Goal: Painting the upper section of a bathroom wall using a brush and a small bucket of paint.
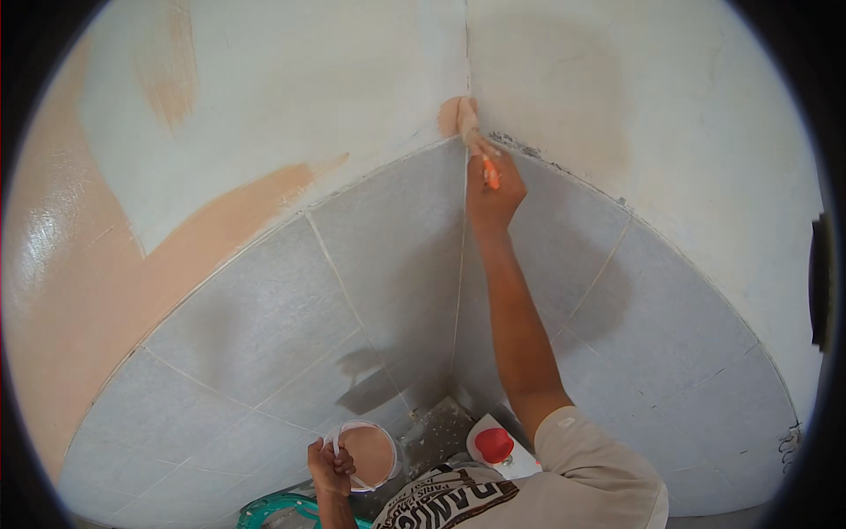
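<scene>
My right hand (498,196) is raised to the wall corner, its fingers closed round a paintbrush (471,128) with an orange handle. The bristles press on the pale wall just above the tile edge, where a small patch of wet peach paint (448,118) shows left of the corner line. Low down, my left hand (330,467) grips the handle of a white bucket (394,465). Peach paint (366,451) fills part of it. A broad peach area (66,291) covers the left wall, tapering in a stroke along the tiles toward the corner.
Grey tiles (397,238) line the lower walls on both sides of the corner. Below are a speckled floor (441,429), a white item (520,460) with a red object (494,444) on it, and a green plastic-looking object (264,510). Something dark (820,282) stands at the right rim.
</scene>
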Demonstrator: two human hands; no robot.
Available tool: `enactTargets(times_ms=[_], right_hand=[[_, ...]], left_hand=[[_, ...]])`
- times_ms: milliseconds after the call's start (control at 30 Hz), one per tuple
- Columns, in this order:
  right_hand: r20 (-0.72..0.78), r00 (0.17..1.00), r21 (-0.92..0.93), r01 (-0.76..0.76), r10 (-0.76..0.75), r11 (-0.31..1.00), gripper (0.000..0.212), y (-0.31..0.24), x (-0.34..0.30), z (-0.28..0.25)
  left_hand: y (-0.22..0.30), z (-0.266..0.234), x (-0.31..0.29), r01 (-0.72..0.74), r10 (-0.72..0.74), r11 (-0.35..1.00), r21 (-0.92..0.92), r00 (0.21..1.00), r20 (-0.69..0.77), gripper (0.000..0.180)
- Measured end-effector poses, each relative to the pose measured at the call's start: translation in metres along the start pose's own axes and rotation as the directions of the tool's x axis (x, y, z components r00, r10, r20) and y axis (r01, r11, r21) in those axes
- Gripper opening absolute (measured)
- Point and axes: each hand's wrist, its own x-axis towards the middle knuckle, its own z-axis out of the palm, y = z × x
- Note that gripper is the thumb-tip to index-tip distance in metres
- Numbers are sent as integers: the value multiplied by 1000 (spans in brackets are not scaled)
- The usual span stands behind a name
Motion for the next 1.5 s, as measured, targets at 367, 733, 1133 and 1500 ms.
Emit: enactTargets(times_ms=[367, 733, 1133, 1500], right_hand=[[-26, 998, 67, 54, -52, 996, 19, -53, -11, -3], [157, 960, 356, 164, -232, 920, 26, -136, -75, 20], [133, 973, 231, -216, 190, 949, 15, -42, -29, -6], [151, 972, 132, 161, -180, 978, 29, -95, -53, 18]], left_hand=[[2, 1, -3, 28, -28, 999, -20, 1000, -8, 39], [4, -3, 5, 95, -94, 995, 34, 995, -19, 40], [0, -6, 4, 57, -57, 998, -6, 998, 36, 38], [3, 1, 4, 69, -70, 997, 38, 998, 6, 39]])
